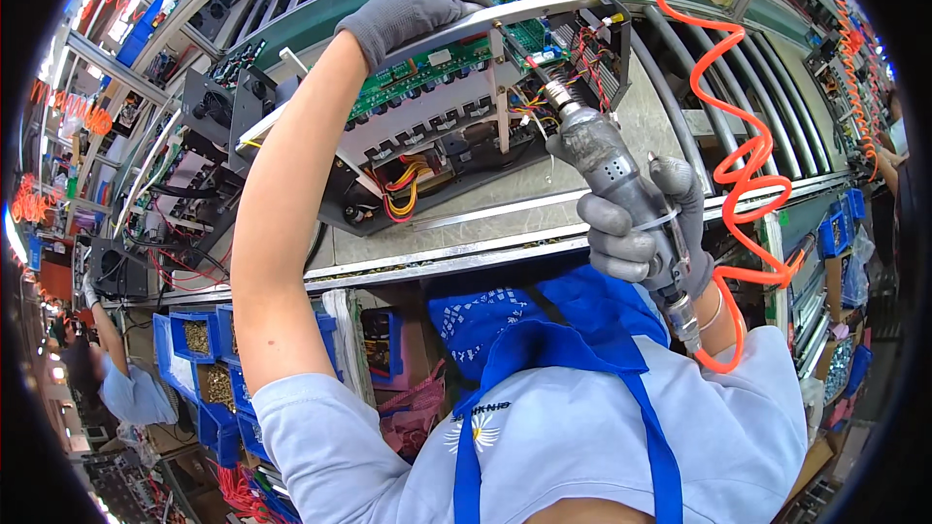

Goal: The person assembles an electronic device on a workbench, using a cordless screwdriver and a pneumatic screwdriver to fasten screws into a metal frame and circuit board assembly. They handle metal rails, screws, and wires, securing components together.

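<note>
My left hand [413,17], in a grey glove, is closed over the long light metal bar [529,10] along the top of an opened electronic unit. Below that bar runs a green circuit board [417,78], and a black chassis [466,170] holds bundled yellow and red wires [410,184]. My right hand [631,233], also gloved, wraps around a grey air screwdriver [607,160]. Its tip points up and left into the unit's right end, among coloured wires [592,63]; the exact contact point is hidden. An orange coiled hose [733,112] joins the tool's rear end.
Metal rollers [723,87] lie right of the unit. More opened units [209,126] with loose wires stand to the left. Blue bins [197,338] of small hardware hang below the bench edge at left. Another person [136,388] works at far left.
</note>
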Available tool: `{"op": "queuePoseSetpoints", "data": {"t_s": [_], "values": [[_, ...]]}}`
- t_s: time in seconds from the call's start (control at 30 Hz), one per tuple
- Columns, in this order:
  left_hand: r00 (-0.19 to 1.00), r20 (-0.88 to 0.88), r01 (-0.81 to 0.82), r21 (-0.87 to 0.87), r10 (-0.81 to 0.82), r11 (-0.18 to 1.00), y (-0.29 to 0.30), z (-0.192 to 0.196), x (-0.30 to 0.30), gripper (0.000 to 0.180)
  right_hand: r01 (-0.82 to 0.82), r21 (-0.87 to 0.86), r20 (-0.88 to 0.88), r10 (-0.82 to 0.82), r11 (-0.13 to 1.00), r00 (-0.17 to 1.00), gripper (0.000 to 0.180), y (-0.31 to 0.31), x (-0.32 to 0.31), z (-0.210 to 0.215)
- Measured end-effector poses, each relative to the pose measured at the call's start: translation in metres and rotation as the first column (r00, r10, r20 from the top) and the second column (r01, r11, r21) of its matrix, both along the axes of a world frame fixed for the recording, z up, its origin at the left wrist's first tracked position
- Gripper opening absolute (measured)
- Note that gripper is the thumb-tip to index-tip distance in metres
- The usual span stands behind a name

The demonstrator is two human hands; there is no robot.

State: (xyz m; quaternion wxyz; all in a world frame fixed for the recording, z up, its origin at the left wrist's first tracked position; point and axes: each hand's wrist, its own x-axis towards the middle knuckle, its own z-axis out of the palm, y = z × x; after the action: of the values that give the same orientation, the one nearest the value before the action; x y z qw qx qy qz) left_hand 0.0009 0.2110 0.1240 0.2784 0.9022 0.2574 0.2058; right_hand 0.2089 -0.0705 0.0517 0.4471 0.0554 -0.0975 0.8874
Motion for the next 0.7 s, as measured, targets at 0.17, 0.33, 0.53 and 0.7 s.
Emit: {"op": "queuePoseSetpoints", "data": {"t_s": [0.17, 0.33, 0.53, 0.7], "values": [[0.999, 0.017, 0.047, -0.088, -0.045, 0.995, 0.007, -0.001, -0.002, 0.028, 0.038, -0.017, -0.011, -0.039, 0.999, 0.999, 0.057, -0.004, -0.016, 0.005], [0.996, 0.005, 0.083, -0.147, -0.084, 0.986, 0.008, 0.002, -0.002, 0.028, 0.084, -0.025, -0.038, -0.085, 0.996, 0.996, 0.052, -0.007, -0.026, 0.007], [0.998, 0.037, 0.059, -0.210, -0.053, 0.976, 0.006, 0.001, -0.007, 0.029, 0.102, -0.050, 0.007, -0.102, 0.993, 0.995, 0.044, -0.008, -0.031, 0.014], [1.000, 0.003, 0.019, -0.241, -0.019, 0.970, 0.003, 0.005, -0.005, 0.030, 0.132, -0.095, 0.107, -0.122, 0.987, 0.987, 0.040, -0.007, -0.031, 0.021]]}}
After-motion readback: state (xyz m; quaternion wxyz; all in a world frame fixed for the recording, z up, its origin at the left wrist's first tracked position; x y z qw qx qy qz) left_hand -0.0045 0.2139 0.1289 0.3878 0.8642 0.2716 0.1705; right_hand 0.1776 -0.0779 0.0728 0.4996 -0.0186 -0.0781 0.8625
